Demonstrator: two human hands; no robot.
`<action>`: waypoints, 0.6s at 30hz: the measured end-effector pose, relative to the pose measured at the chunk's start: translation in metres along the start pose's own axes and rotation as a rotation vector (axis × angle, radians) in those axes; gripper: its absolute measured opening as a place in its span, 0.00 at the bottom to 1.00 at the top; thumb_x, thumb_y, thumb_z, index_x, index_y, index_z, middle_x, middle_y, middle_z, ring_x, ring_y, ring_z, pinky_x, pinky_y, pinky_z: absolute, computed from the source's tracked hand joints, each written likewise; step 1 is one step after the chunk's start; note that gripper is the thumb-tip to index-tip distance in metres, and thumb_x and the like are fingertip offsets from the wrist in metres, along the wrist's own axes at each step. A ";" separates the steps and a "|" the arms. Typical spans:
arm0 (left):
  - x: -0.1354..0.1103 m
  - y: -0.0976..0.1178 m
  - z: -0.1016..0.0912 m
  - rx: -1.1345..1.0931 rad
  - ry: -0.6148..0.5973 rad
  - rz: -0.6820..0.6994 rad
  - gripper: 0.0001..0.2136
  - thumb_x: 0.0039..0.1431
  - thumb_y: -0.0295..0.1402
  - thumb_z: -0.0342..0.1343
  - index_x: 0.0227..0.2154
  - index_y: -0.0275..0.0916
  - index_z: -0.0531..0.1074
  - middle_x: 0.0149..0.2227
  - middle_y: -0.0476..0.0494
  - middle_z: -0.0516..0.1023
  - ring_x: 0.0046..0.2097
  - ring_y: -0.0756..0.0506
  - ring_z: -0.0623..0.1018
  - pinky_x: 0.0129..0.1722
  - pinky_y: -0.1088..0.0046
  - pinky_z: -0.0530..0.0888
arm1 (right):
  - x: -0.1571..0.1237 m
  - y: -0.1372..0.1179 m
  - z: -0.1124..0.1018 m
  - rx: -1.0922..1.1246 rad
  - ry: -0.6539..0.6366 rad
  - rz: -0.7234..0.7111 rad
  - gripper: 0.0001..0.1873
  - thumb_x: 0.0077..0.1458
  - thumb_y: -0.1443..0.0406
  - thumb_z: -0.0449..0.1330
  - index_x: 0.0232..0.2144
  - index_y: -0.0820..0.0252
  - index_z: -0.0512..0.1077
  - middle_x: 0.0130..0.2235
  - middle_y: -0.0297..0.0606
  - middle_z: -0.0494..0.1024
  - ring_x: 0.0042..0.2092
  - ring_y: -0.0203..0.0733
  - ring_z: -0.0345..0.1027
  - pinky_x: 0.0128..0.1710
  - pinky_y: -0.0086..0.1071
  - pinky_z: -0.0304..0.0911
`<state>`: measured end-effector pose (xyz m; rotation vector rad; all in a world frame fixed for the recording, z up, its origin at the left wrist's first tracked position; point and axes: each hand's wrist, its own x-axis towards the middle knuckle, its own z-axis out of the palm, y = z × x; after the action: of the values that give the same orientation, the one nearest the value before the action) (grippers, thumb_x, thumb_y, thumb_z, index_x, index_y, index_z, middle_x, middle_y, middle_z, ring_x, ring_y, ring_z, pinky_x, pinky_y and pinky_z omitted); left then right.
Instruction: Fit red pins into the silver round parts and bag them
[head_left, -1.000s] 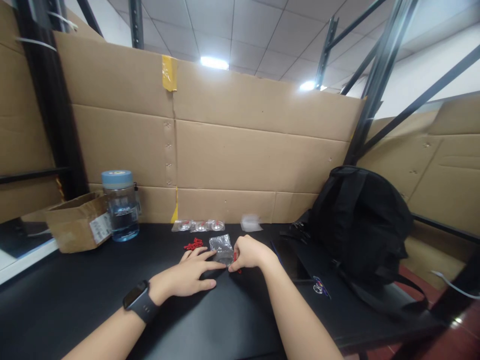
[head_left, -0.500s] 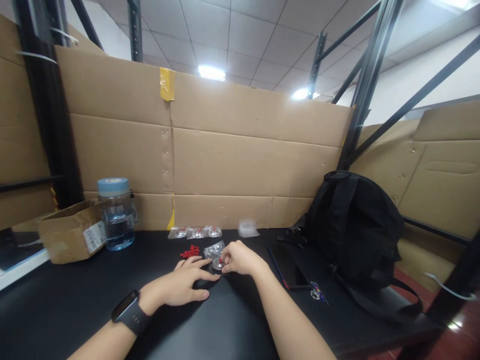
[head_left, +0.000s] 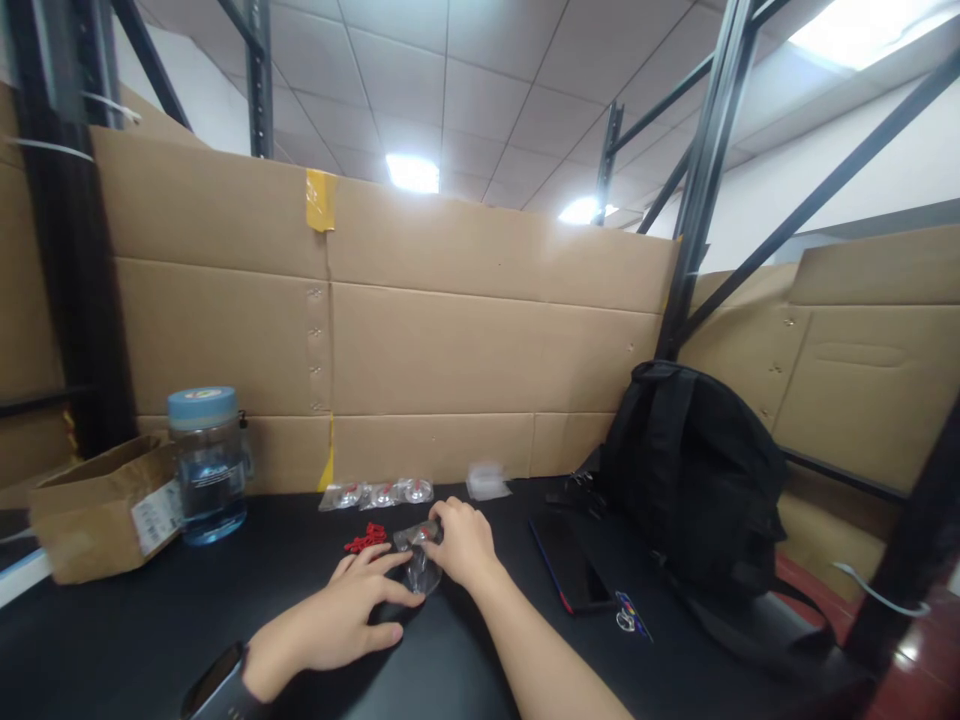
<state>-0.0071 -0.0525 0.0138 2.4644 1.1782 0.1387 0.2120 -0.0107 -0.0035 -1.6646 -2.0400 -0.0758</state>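
I touch glossy, clear plastic bag [head_left: 424, 573]. Counter [head_left: 457, 672] smooth, faintly shiny. Backpack [head_left: 701, 470] matt cloth. Box [head_left: 94, 528] matt, creased cardboard.

A black tabletop [head_left: 127, 650] with a faint sheen fills the foreground. Behind it stands a wide brown cardboard wall [head_left: 435, 350], creased horizontally, with yellow tape [head_left: 320, 200] at the top of a vertical seam. A dark metal post [head_left: 67, 300] rises at left; another post [head_left: 701, 170] at right meets a diagonal brace [head_left: 817, 205], with a second cardboard panel [head_left: 870, 370] beyond. Above is a pale tiled ceiling [head_left: 480, 110] with bright light panels [head_left: 412, 173]. At lower right, reddish floor [head_left: 911, 685] shows, reflecting a small glint.
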 end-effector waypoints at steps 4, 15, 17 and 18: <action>0.007 -0.015 0.010 -0.035 0.135 0.067 0.14 0.61 0.34 0.58 0.49 0.54 0.78 0.65 0.47 0.72 0.72 0.30 0.57 0.69 0.39 0.50 | 0.000 0.006 -0.009 0.194 -0.147 -0.102 0.13 0.50 0.63 0.71 0.40 0.53 0.80 0.39 0.34 0.81 0.40 0.41 0.74 0.40 0.29 0.62; 0.031 -0.022 0.022 0.096 0.428 -0.018 0.17 0.61 0.30 0.55 0.51 0.50 0.76 0.58 0.43 0.77 0.64 0.35 0.68 0.61 0.54 0.64 | -0.002 0.021 -0.018 0.256 -0.257 -0.147 0.18 0.48 0.67 0.73 0.43 0.48 0.82 0.46 0.33 0.82 0.50 0.46 0.72 0.51 0.32 0.61; 0.037 -0.024 0.023 0.115 0.458 -0.014 0.10 0.63 0.33 0.56 0.44 0.50 0.79 0.52 0.44 0.80 0.60 0.35 0.72 0.57 0.56 0.66 | -0.002 0.021 -0.014 0.267 -0.232 -0.080 0.09 0.52 0.65 0.71 0.38 0.49 0.83 0.44 0.33 0.83 0.49 0.46 0.73 0.51 0.33 0.61; 0.040 -0.026 0.024 0.123 0.481 -0.012 0.08 0.64 0.34 0.55 0.39 0.50 0.79 0.48 0.44 0.82 0.58 0.36 0.74 0.54 0.57 0.67 | -0.002 0.022 -0.014 0.277 -0.228 -0.046 0.07 0.53 0.66 0.70 0.36 0.50 0.83 0.43 0.34 0.83 0.48 0.45 0.74 0.50 0.32 0.61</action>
<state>0.0057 -0.0148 -0.0218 2.6115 1.4239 0.7084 0.2373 -0.0117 0.0019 -1.5093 -2.1386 0.3805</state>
